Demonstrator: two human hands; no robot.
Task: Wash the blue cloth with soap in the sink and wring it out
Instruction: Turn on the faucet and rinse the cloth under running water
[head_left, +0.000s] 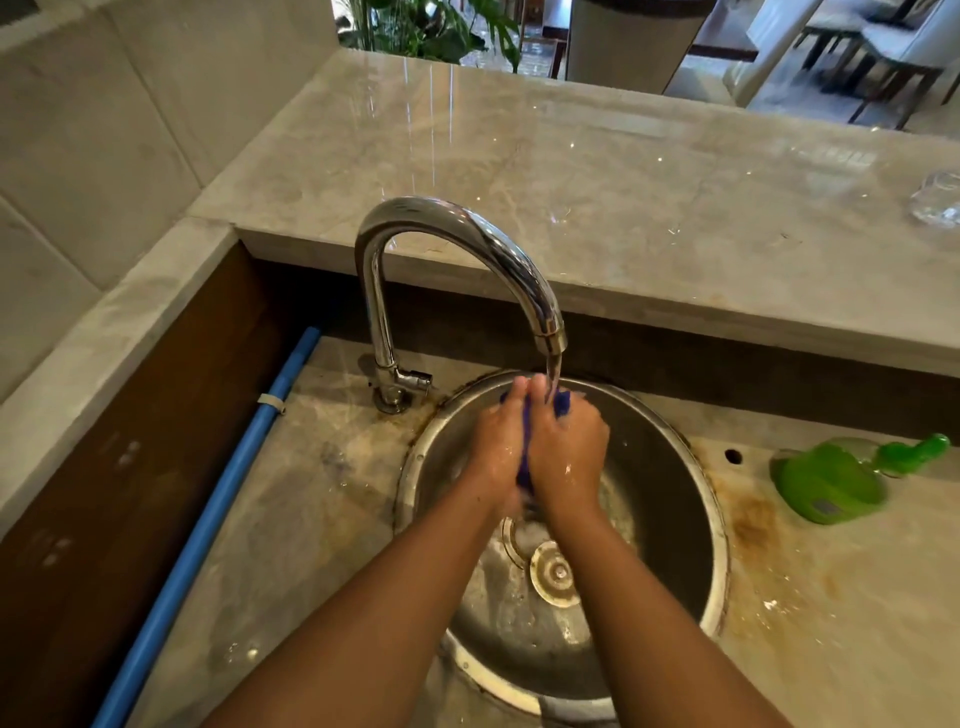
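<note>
— Water (554, 370) drops from the faucet (457, 228) spout; where does it land against the person's fingers?
— Right on the tips of the right hand (569, 452), where a blue fold pokes out beside them.
— So the blue cloth (562, 404) is in both hands?
— Yes. It is squeezed between the two palms, above the bowl of the sink (719, 525). A dark blue strip shows down the seam between the hands. A corner sticks out just right of the right fingertips, under the stream.
— How do the fingers lie?
— The left hand (496, 447) has its fingers (519, 387) closed against the cloth, their tips meeting the right hand's tips. The right hand's fingers are curled over the cloth, knuckles up. Neither hand is spread. Both grip the cloth and nothing else.
— What sits below the fingers?
— The round drain strainer (555, 571), at the bottom of the bowl, nearer the person than the wrists.
— And out to the sides?
— Well right of the right hand, a green pump bottle (831, 480) lies on its side on the stained counter, apart from the sink rim. Well left of the left hand, a blue pipe (218, 493) runs along the wall. Beyond the fingertips and to their left, the faucet's base stands just outside the rim. A clear glass (937, 200) sits far to the right on the upper ledge.
</note>
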